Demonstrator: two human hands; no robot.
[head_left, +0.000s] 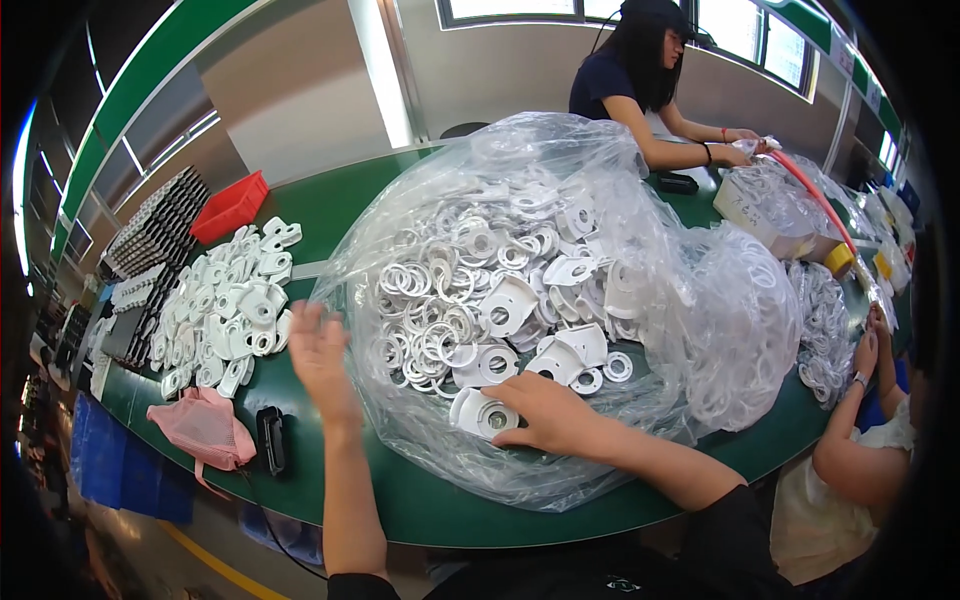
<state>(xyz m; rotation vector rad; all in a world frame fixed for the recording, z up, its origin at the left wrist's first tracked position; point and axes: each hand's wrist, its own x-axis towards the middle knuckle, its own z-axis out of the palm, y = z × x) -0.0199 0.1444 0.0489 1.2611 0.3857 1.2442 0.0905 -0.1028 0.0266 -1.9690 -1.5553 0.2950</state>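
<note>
1. Parts (515, 298) in white, some plain rings and others flat with a round hole, lie heaped inside a large clear bag (435, 445) on a green tabletop (420, 515), just ahead of the right grip.
2. The right grip (553, 412) is closed on a white holed piece (470, 410), fingers over its upper edge and thumb below, at the heap's near side.
3. The left grip (322, 360), blurred, is open with fingers raised, between the bag and a loose pile (225, 300) of similar white pieces.
4. Left of that grip, a pink mesh pouch (208, 432) lies nearer the tabletop's edge, with a black object (270, 440) just beside it. Farther off, past the pile, are a red bin (234, 223) and stacked dark trays (150, 230).
5. Right of the right grip, white rings bulge in a clear sack (740, 320) touching the large bag.
6. Beyond both grips, a co-worker (605, 85) in a dark top works across the tabletop; another person's forearm (845, 435) reaches in at far right.
</note>
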